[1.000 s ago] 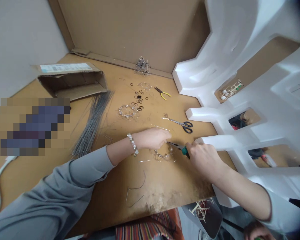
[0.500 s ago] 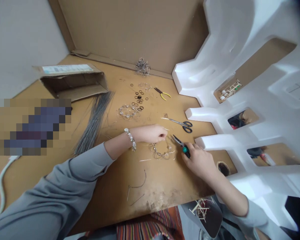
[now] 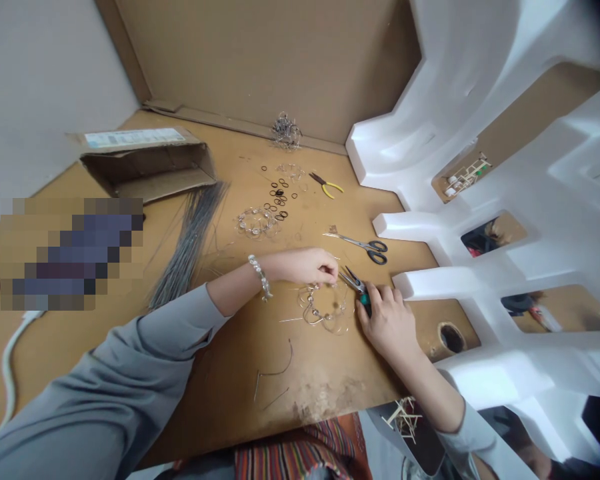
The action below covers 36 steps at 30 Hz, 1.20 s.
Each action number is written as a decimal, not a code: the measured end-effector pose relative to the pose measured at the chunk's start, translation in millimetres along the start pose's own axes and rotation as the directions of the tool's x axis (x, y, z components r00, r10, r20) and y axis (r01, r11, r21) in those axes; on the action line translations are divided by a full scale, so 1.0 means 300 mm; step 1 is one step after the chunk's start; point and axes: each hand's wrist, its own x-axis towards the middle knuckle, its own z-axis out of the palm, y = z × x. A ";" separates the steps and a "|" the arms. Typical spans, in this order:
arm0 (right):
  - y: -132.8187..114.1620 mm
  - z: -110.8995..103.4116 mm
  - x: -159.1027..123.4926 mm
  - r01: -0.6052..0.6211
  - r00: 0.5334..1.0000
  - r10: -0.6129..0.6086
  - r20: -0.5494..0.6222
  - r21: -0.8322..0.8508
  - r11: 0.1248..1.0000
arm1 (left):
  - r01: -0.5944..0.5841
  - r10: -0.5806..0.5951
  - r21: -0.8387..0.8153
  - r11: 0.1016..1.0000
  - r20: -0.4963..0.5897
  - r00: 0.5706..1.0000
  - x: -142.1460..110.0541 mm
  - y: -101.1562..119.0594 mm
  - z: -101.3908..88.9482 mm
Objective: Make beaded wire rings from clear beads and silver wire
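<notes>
My left hand (image 3: 314, 265), wearing a beaded bracelet, is closed in a pinch at the upper edge of a beaded wire ring (image 3: 316, 312). Clear beads and thin wire loops run around this ring, which lies on or just over the table; the fingertips partly hide its top. In my right hand (image 3: 387, 320) is a pair of pliers (image 3: 359, 285) with a green handle. Their jaws are spread and point up and left, close beside the ring's right side. Above the hands lie black-handled scissors (image 3: 377, 252).
Farther back are yellow-handled pliers (image 3: 334, 192), several small dark rings (image 3: 280, 200), another beaded wire ring (image 3: 255, 222) and a wire tangle (image 3: 286, 131). A bundle of grey wires (image 3: 180, 260) and an open cardboard box (image 3: 150, 170) occupy the left. White moulded foam (image 3: 425, 287) borders the right.
The pliers' jaws came away from the left fingertips and opened, and my right hand shifted slightly left. The beaded wire ring turned a little under my left hand, which stays pinched.
</notes>
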 end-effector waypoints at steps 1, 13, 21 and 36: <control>-0.001 0.001 0.000 -0.001 1.000 0.001 0.000 0.008 1.000 | 0.014 -0.013 -0.030 0.999 0.016 1.000 0.001 0.001 0.001; -0.040 -0.082 0.070 -0.039 0.994 -0.068 0.083 0.868 0.494 | -0.008 0.013 -0.076 0.997 0.059 0.998 -0.006 0.036 -0.005; -0.121 -0.062 0.166 -0.229 0.972 -0.013 0.233 0.943 -0.239 | -0.100 0.120 0.090 0.991 -0.245 0.962 -0.031 0.110 -0.036; -0.084 -0.025 0.190 -0.074 0.928 0.336 0.162 0.962 -0.261 | 0.118 -0.365 -0.637 0.761 -0.272 0.890 0.049 0.053 0.063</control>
